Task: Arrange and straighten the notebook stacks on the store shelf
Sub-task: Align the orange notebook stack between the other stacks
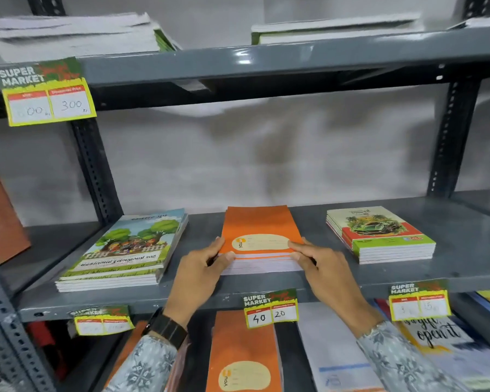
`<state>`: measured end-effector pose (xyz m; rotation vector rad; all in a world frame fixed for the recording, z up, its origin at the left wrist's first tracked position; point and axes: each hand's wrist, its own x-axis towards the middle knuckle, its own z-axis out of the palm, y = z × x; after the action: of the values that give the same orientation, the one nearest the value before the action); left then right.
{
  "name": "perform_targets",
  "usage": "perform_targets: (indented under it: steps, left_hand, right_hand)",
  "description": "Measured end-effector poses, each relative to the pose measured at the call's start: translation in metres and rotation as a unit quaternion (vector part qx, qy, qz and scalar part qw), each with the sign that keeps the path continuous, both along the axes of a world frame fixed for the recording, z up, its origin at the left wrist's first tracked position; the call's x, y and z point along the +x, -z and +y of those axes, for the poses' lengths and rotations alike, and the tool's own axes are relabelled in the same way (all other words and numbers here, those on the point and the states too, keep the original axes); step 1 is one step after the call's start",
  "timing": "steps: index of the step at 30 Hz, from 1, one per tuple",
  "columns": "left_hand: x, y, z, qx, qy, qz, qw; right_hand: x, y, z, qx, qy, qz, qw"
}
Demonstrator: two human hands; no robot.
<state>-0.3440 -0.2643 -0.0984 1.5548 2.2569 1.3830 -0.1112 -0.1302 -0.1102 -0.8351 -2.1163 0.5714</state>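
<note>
Grey metal shelf [450,267], flat orange notebook stack [259,236], L hand [201,268] & R hand [320,264] fingers clamped on its front corners

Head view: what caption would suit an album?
Both hands, left and right, square up an orange notebook stack on a shelf.

Even indoor light fell from above, with a white glare streak on the upper shelf edge [244,56] and soft grey shadows smudged on the far wall [266,154]. Wide-angle distortion bowed the uprights at both sides; the top notebook stacks [74,35] were blurred.
</note>
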Motion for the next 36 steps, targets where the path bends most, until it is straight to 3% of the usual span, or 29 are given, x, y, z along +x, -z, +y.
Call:
perform_targets:
  steps: [18, 29, 31, 34, 36]
  left_hand:
    - [0.002, 0.01, 0.0, 0.077, -0.057, -0.025, 0.995]
    - [0.002, 0.012, 0.002, 0.061, -0.061, -0.027, 0.996]
    - [0.0, 0.008, -0.001, 0.055, -0.037, -0.075, 0.995]
    - [-0.009, -0.02, -0.001, 0.034, -0.03, -0.245, 0.969]
    - [-0.021, -0.049, 0.013, -0.057, -0.059, -0.233, 0.969]
  right_hand:
    - [-0.001, 0.004, -0.007, 0.04, 0.022, 0.012, 0.999]
    - [-0.002, 0.003, -0.012, 0.04, 0.024, 0.004, 0.999]
    - [0.002, -0.004, -0.011, 0.007, 0.008, 0.006, 1.0]
    - [0.005, -0.034, 0.004, -0.127, -0.014, 0.031, 0.991]
    - [-0.004, -0.061, 0.031, -0.266, 0.018, 0.075, 0.961]
